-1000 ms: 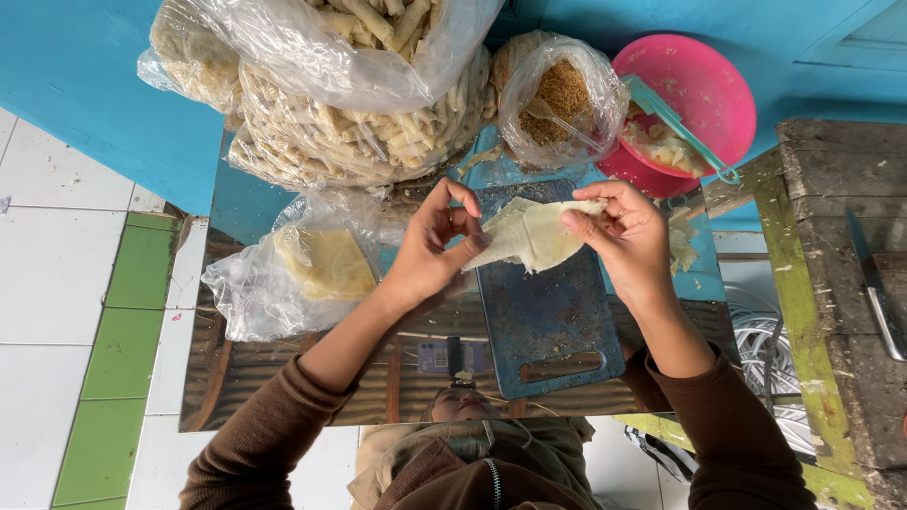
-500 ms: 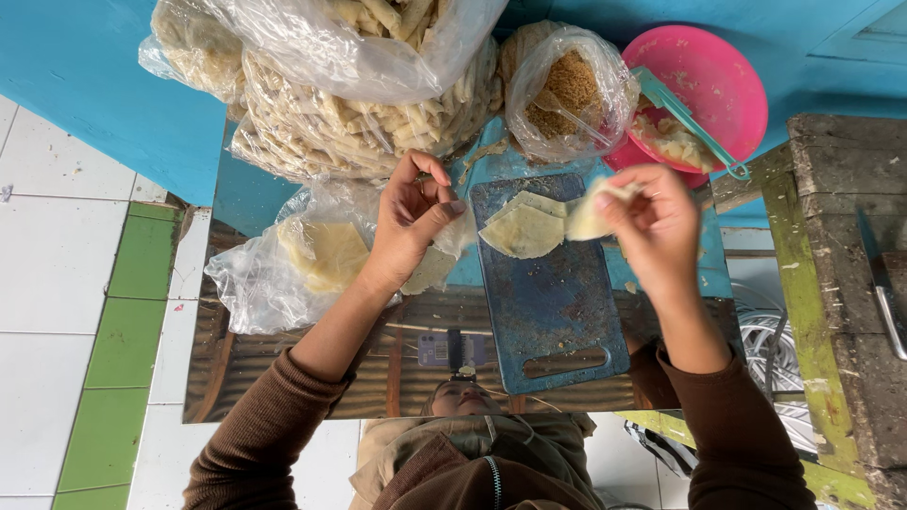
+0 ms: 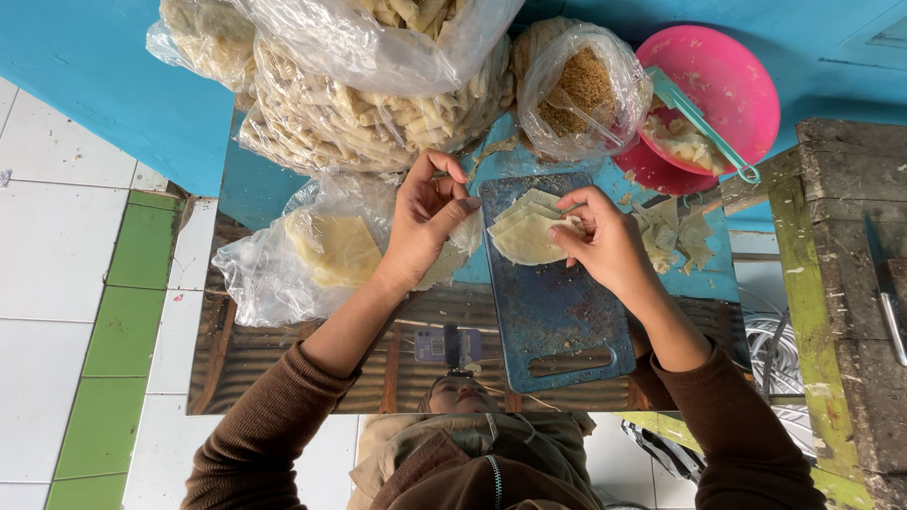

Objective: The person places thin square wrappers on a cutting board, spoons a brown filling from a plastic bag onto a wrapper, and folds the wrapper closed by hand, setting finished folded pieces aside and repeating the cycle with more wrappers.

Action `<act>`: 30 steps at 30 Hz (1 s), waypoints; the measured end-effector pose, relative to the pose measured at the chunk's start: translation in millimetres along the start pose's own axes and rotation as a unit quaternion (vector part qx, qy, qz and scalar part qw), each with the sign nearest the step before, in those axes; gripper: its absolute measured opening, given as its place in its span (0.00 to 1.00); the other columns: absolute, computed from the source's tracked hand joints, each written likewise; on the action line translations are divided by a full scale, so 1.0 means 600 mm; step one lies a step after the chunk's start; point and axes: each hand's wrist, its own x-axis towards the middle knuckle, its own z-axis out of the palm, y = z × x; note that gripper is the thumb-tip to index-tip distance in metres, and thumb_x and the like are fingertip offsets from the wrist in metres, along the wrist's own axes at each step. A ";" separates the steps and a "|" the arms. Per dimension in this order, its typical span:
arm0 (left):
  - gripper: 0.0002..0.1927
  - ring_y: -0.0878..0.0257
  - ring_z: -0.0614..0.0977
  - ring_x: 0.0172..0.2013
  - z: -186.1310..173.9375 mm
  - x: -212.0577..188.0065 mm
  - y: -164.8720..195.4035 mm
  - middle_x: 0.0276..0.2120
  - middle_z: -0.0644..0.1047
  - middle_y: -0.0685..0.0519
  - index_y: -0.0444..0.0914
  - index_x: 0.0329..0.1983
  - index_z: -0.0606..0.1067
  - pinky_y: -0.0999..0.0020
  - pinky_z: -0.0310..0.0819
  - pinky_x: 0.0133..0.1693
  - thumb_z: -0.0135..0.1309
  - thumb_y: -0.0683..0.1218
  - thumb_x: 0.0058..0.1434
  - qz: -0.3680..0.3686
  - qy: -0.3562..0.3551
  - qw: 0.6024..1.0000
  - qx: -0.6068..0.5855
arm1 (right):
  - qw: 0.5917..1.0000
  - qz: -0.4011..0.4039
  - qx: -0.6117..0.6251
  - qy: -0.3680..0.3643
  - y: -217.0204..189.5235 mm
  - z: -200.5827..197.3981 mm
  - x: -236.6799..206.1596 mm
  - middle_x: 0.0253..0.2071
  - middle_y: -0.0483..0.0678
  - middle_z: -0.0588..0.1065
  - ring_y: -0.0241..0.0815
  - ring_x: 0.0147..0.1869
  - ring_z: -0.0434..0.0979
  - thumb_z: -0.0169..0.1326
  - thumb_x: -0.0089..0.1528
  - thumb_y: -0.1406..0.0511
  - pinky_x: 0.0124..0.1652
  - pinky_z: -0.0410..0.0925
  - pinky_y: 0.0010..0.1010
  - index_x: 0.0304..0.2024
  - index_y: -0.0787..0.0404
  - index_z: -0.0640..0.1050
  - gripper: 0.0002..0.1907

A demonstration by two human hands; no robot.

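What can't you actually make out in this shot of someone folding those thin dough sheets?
All in the head view:
- Left hand: its fingertips curl inward, so anything in its grip is hidden.
- Dough sheets: the right hand covers their right edge.
- Big bags of rolled pieces: cut off by the top edge.
- Pink bowl: its contents are too small to identify.

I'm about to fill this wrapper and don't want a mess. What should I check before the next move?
1. Wrapper lies flat on the cutting board: ok.
2. Right hand steadies the wrapper's edge: ok.
3. Left hand is free of dough: cannot tell.
4. Filling in the pink bowl within reach: ok.
5. Bowl's green spoon in hand: not ok.
6. Board clean: not ok, crumbs.
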 end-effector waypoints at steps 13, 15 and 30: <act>0.15 0.74 0.70 0.35 0.010 -0.007 -0.008 0.33 0.67 0.62 0.39 0.48 0.66 0.78 0.67 0.43 0.56 0.32 0.65 0.024 -0.046 0.998 0.021 | 0.937 -0.118 -0.320 0.077 -0.038 0.010 -0.015 0.40 0.52 0.77 0.42 0.43 0.77 0.68 0.59 0.65 0.39 0.70 0.35 0.51 0.61 0.73 0.22; 0.14 0.73 0.72 0.38 0.020 -0.014 -0.001 0.34 0.70 0.59 0.38 0.49 0.66 0.76 0.68 0.46 0.57 0.32 0.68 0.027 -0.058 0.997 0.040 | 0.907 -0.182 -0.350 0.146 -0.042 0.010 -0.020 0.44 0.54 0.74 0.46 0.51 0.75 0.67 0.59 0.64 0.47 0.70 0.38 0.49 0.59 0.73 0.20; 0.24 0.62 0.83 0.40 0.069 -0.039 0.011 0.39 0.80 0.47 0.35 0.57 0.65 0.65 0.78 0.36 0.61 0.47 0.64 -0.009 -0.055 0.962 0.268 | 0.862 0.127 0.481 -0.096 -0.002 0.024 -0.026 0.56 0.48 0.76 0.37 0.56 0.79 0.44 0.72 0.54 0.52 0.73 0.33 0.63 0.63 0.70 0.24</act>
